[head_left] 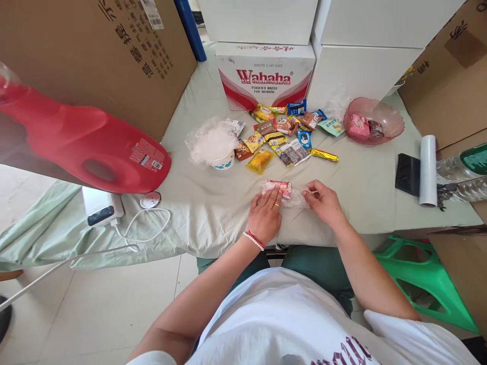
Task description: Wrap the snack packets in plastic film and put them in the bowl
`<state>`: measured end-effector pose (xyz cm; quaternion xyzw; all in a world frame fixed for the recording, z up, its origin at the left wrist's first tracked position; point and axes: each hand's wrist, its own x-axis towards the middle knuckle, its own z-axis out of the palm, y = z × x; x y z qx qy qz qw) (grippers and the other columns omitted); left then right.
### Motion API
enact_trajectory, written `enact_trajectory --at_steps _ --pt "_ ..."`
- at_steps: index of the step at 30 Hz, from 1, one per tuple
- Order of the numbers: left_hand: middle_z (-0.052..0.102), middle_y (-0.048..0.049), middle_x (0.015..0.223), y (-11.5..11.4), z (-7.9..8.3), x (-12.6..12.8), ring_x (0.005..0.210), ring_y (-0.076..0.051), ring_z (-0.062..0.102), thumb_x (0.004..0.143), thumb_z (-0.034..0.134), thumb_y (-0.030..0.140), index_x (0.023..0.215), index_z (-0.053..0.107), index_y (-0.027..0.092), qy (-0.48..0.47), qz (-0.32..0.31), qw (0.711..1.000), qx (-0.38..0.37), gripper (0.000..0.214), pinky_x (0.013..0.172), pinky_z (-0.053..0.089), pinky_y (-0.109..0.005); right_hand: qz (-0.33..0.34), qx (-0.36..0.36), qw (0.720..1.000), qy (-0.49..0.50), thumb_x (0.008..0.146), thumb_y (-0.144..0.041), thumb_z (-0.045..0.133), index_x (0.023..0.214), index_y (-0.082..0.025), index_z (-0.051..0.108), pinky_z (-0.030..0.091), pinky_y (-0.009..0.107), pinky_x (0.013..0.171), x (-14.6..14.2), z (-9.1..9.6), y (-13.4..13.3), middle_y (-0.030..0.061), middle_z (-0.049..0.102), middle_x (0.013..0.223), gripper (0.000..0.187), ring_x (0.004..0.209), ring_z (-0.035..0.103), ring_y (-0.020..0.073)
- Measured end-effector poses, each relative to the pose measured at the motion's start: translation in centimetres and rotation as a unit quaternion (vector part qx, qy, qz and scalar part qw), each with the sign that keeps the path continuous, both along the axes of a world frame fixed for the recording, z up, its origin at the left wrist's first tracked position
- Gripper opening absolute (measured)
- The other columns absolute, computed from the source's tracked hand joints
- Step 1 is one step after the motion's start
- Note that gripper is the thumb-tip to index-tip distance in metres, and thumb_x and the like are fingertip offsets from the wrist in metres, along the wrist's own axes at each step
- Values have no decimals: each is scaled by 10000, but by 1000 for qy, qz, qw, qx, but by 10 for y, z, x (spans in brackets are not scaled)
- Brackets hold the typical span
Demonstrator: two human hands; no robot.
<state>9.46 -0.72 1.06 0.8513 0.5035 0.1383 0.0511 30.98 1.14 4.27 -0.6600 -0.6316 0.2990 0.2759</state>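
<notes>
A small pink-and-red snack packet (286, 189) lies near the front edge of the cloth-covered table, with clear thin plastic (296, 198) around it. My left hand (265, 213) rests flat on the packet, fingers stretched out and pressing it down. At the right end of the plastic, my right hand (323, 200) pinches its edge between thumb and fingers. Whether the plastic is a bag or a loose sheet is hard to tell. Just beyond my hands lies a heap of wrapped snacks (276, 139), with a yellow packet (259, 160) closest.
A paper tub (222, 159) full of crumpled clear plastic stands to the left. A pink bowl (393, 126) holding a few packets is at the back right. Around them are a red jug (95, 147), a Wahaha carton (266, 76), a white roll (428, 170) and a cabled white device (101, 208).
</notes>
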Motion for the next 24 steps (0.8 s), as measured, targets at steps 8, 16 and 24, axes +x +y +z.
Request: enact_trajectory --at_steps 8,16,24 --pt "593 -185 1528 3 4 0 1506 -314 465 879 533 130 1398 625 125 -7 -18 1000 -22 527 1271 299 -548 131 15 972 -195 993 -184 504 1037 -163 696 467 300 838 -83 34 52 115 696 1069 198 921 645 211" --pt "781 -50 1228 -13 13 -90 1351 -249 619 861 499 126 1124 715 254 -193 35 980 13 363 1265 316 -582 312 91 913 -247 1052 -285 526 1250 -113 663 412 448 1100 -91 13 24 197 590 1386 296 1253 514 311" --pt "813 -24 1059 -43 -13 -130 1236 -277 680 886 551 108 915 694 252 -171 74 980 72 205 1186 401 -566 285 123 894 -324 1072 -171 381 1307 -156 664 411 457 1013 -94 9 29 169 649 1348 369 1183 527 317"
